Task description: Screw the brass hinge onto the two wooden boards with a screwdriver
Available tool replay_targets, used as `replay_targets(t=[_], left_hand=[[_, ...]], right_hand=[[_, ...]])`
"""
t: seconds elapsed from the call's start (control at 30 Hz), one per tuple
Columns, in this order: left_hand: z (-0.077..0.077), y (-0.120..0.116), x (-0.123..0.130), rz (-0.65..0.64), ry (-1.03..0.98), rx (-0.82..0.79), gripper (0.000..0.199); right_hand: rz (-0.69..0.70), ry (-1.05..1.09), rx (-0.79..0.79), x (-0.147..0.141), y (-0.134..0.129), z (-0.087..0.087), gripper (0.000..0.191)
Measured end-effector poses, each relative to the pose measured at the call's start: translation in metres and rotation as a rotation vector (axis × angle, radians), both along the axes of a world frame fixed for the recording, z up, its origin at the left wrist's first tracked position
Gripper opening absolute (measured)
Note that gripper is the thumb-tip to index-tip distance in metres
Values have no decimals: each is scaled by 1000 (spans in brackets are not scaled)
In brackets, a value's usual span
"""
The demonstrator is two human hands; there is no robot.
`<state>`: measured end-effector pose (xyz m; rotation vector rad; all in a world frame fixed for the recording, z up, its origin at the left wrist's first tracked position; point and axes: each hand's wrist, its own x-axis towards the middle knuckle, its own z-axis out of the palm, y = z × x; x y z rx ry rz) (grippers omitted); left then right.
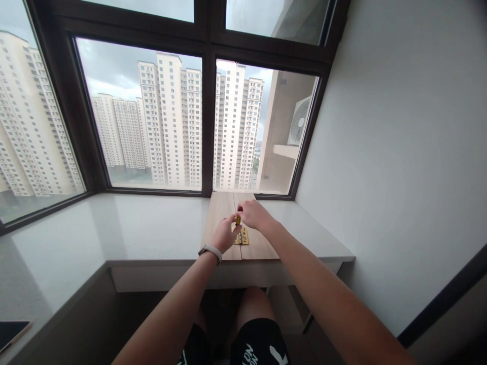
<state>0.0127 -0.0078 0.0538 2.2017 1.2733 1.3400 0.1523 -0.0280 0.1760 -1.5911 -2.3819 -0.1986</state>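
Observation:
Two pale wooden boards (218, 213) lie side by side on the white counter, with a narrow seam between them. A gold hinge (244, 236) rests across the seam near the front edge. Above it, my left hand (225, 234), with a watch on its wrist, pinches a small gold piece (238, 220), too small to make out fully. My right hand (254, 214) is closed over the boards just above and right of that piece, around something red and black (240, 208) that is mostly hidden by its fingers.
The white counter (160, 228) runs along dark-framed windows, with a white wall (388, 132) on the right. A dark flat object (13, 332) lies at the far left. My legs are below the counter's front edge.

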Motion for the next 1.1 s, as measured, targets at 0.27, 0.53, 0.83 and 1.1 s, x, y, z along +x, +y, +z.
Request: replay_targets(t=[0.27,0.53,0.83,1.1], left_hand=[[4,-6,9,68,-37,2,20],[-2,-4,15,70,-135,-6,18],[-9,4,13,66,-153,-52,9],[-11,4,7,41,-136,29,14]], right_hand=[[-181,-76,49,-9,-10,2,38],[-241,-59,45,-10,-12,-1,48],[107,137,-39,0,-3,0,19],[-49,75,-6,0,-2,0,17]])
